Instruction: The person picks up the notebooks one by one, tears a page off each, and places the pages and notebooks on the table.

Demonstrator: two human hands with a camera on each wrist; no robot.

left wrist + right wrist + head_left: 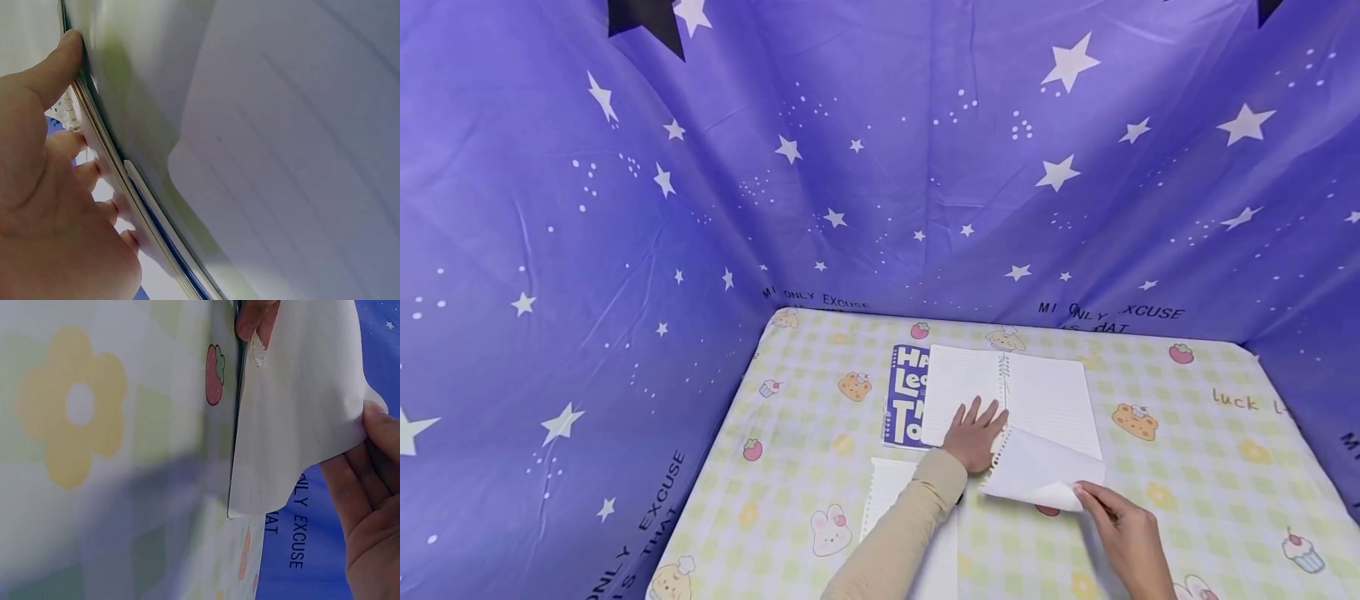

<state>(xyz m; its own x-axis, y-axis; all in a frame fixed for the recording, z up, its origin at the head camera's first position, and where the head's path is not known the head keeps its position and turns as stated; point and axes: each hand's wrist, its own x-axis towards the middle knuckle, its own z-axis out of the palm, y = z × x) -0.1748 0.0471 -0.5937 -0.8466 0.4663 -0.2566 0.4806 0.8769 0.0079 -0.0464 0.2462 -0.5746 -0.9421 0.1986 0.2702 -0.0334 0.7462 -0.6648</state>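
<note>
A spiral notebook (1052, 400) lies spread at its ruled pages. Across the lower left page, beside the coil, my left hand (976, 435) presses with its fingers spread; the thumb reaches the notebook's edge in the left wrist view. My right hand (1123, 533) pinches the lower right corner of a white sheet (1045, 471) between thumb and fingers. That sheet has a ragged, holed left edge, partly off the coil, and it curls up over the lower right page. In the right wrist view, the sheet (306, 406) bends upward from the notebook.
Under the notebook's left side shows a purple cover (906, 408) with white lettering. A loose ruled sheet (891, 483) with a perforated edge lies below my left forearm. The table wears a checked cloth (805, 442) with cartoon prints. Purple star-patterned curtains (880, 183) enclose it.
</note>
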